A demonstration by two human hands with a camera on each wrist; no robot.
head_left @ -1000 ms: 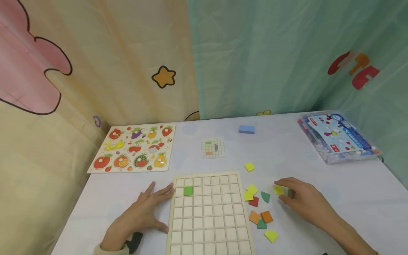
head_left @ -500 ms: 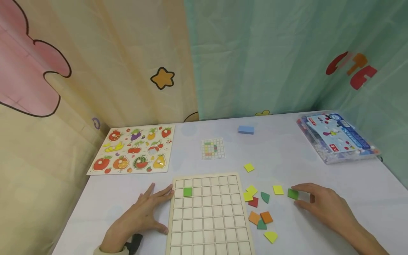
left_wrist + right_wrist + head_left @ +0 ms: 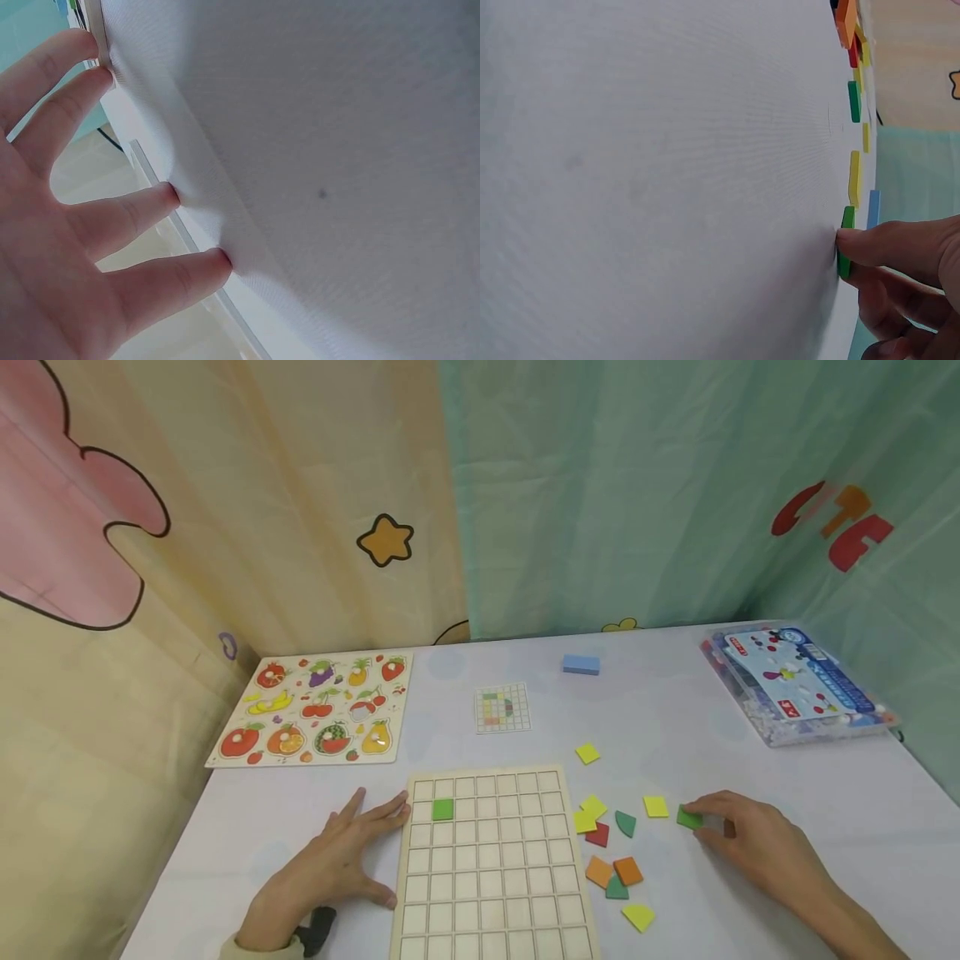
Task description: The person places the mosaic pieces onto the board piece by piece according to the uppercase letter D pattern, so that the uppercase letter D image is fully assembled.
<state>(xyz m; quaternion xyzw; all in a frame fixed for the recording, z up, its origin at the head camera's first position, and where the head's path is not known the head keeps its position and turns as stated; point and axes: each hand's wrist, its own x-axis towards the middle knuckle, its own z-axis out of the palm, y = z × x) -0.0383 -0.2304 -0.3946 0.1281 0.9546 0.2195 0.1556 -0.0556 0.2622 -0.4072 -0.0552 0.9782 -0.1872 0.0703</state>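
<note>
My right hand (image 3: 765, 839) pinches a green square tile (image 3: 688, 817) between thumb and fingers, low over the white table. In the right wrist view the thumb overlaps one face of that green tile (image 3: 845, 259). Just left of it lies a yellow square tile (image 3: 656, 807). My left hand (image 3: 337, 856) rests with fingers spread along the left edge of a pale wooden grid board (image 3: 489, 864), its fingertips and thumb right at the rim. One bright green square tile (image 3: 443, 809) sits in a cell near the board's upper left.
Several loose tiles lie right of the board, among them a red tile (image 3: 597, 835), an orange tile (image 3: 628, 870) and a green quarter-round tile (image 3: 625, 823). Behind are a pattern card (image 3: 502, 708), a blue block (image 3: 581, 665), a fruit puzzle (image 3: 311, 710) and a plastic box (image 3: 798, 681).
My right hand has moved right, away from the yellow square tile, and now holds the green tile beside it. The left hand stays at the board's edge.
</note>
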